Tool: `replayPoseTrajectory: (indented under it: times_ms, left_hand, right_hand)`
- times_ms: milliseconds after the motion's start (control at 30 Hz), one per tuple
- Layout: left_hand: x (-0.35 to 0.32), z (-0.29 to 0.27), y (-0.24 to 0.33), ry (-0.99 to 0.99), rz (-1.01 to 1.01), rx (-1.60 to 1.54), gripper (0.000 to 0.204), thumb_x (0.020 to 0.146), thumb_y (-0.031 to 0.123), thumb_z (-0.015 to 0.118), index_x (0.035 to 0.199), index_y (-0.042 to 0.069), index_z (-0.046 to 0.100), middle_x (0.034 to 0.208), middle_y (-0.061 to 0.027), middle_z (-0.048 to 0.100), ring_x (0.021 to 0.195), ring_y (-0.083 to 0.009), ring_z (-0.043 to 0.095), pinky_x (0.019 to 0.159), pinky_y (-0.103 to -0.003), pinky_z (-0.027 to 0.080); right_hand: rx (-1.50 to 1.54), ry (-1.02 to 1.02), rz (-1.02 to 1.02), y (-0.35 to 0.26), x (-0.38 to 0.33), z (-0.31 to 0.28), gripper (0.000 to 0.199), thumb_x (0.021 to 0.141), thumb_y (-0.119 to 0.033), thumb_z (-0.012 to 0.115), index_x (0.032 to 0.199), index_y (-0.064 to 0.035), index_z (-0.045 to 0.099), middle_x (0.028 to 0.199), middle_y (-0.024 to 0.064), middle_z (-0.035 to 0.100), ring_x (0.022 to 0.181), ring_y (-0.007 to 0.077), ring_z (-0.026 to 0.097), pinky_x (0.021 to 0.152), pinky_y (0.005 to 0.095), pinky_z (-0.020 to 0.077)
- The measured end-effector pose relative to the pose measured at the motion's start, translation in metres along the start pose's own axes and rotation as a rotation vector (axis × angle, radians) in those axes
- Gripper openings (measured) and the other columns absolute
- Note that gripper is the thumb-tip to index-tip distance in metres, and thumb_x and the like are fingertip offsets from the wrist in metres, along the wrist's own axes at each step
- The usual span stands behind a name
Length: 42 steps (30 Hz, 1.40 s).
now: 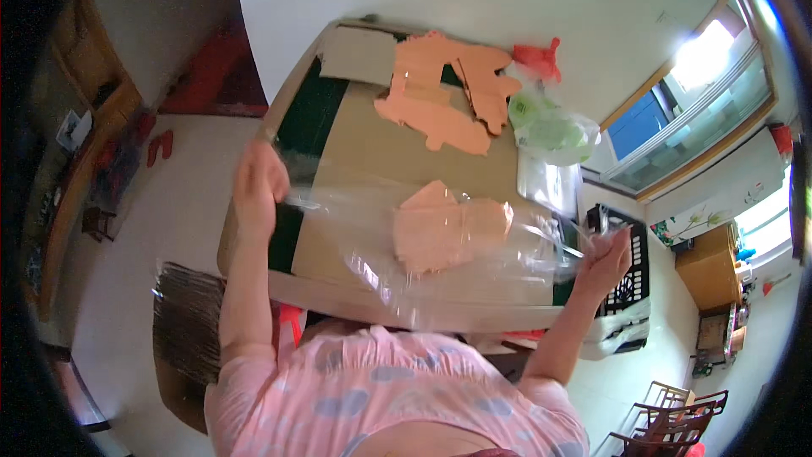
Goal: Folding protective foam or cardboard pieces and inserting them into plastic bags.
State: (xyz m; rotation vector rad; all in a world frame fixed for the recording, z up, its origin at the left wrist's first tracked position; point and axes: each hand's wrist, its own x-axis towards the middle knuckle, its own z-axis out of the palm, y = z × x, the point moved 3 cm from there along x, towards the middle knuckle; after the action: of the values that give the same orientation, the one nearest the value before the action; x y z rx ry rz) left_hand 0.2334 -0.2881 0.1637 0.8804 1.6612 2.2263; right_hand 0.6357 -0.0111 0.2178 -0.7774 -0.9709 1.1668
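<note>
Pink short-slv top, pale blotches

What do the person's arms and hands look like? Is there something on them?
Both forearms are bare, and so are the left hand and right hand: no gloves show. Short pink sleeves with pale bluish cloud-like blotches cover the upper arms, part of a matching top.

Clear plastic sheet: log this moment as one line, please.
left hand: grips sheet's left edge | right hand: grips right edge | clear plastic sheet: stretched above table | orange cut-out pieces: under sheet
</note>
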Motion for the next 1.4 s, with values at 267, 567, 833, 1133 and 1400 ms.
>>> replayPoseTrajectory:
  times_ms: [267,567,833,1133,1400]
  left_hand:
    - [0.023,-0.005,-0.033,0.188,-0.231,-0.923,0.031,0.101,0.023,0.048,0.072,0.012,0.047,0.06,0.0006,0.039,0.053,-0.0091,0.034,0.055,-0.027,0.032]
    - [0.031,0.013,-0.01,-0.368,-0.111,-1.049,0.04,0.103,0.04,0.037,0.1,0.008,0.059,0.078,-0.0056,0.058,0.071,-0.0156,0.054,0.072,-0.031,0.043]
    - [-0.002,0.01,-0.056,0.068,-0.459,-0.432,0.072,0.097,0.058,0.035,0.152,0.016,0.013,0.143,-0.0225,0.039,0.129,-0.0339,0.044,0.102,-0.052,0.038]
    - [-0.043,0.089,-0.061,-0.541,-0.447,-0.584,0.05,0.089,0.035,0.066,0.129,0.011,0.049,0.143,-0.0219,0.041,0.135,-0.0349,0.038,0.107,-0.055,0.033]
    - [-0.032,0.122,-0.053,-0.522,-0.126,-1.455,0.042,0.078,0.001,0.055,0.12,0.001,0.055,0.1,-0.0049,0.058,0.089,-0.0167,0.052,0.087,-0.04,0.043]
  right_hand:
    - [-0.306,-0.603,0.017,0.014,0.002,-0.004,0.014,0.089,-0.014,0.065,0.089,-0.0088,0.052,0.074,-0.0051,0.04,0.061,0.0047,0.035,0.052,0.0209,0.0323]
    - [-0.504,-0.65,0.003,0.012,0.001,-0.007,0.015,0.092,-0.006,0.056,0.092,0.0004,0.069,0.067,-0.0033,0.053,0.058,0.0027,0.043,0.05,0.02,0.0301]
    - [-0.024,-0.501,-0.195,0.01,-0.013,0.02,0.026,0.098,-0.018,0.049,0.119,-0.0023,0.053,0.11,0.0132,0.061,0.099,0.0238,0.061,0.091,0.0424,0.0486]
    - [-0.299,-0.906,-0.424,0.049,-0.066,0.071,0.007,0.095,-0.008,0.053,0.101,-0.0053,0.054,0.092,0.0038,0.06,0.076,0.0108,0.056,0.06,0.0222,0.0435]
    - [0.147,-0.534,0.262,0.116,-0.037,0.047,0.016,0.096,-0.018,0.056,0.109,-0.0077,0.054,0.085,-0.001,0.051,0.076,0.0048,0.048,0.066,0.0184,0.0422]
